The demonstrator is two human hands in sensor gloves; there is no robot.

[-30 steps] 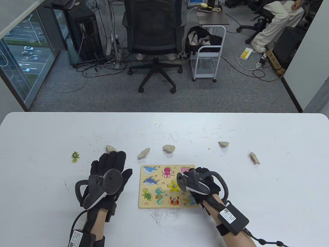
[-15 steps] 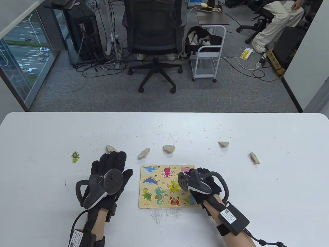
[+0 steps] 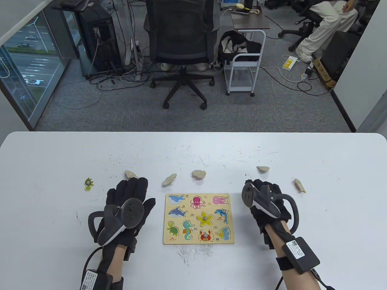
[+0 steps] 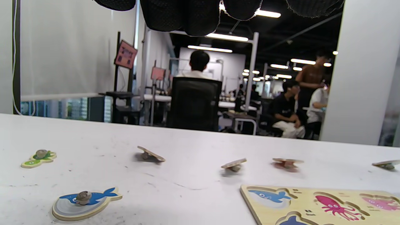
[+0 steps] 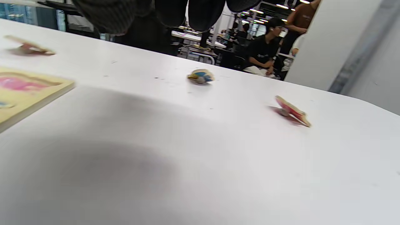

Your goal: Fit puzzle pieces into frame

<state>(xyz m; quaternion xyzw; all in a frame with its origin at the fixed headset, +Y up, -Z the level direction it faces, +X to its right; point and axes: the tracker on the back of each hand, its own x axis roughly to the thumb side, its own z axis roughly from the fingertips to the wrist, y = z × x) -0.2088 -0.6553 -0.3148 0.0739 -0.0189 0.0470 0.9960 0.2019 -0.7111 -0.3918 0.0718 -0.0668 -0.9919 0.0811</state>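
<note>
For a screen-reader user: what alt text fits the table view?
Two gloved hands, left hand and right hand, rest on a white table either side of a wooden sea-animal puzzle frame; loose pieces lie scattered beyond it.

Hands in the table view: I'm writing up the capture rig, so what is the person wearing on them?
Both the left hand and the right hand wear black fabric gloves. A dark grey tracker with a round disc face and a loop handle is strapped to the back of each. Each forearm carries a black box with a white QR-code label on a black strap, with a black cable trailing off.
</note>
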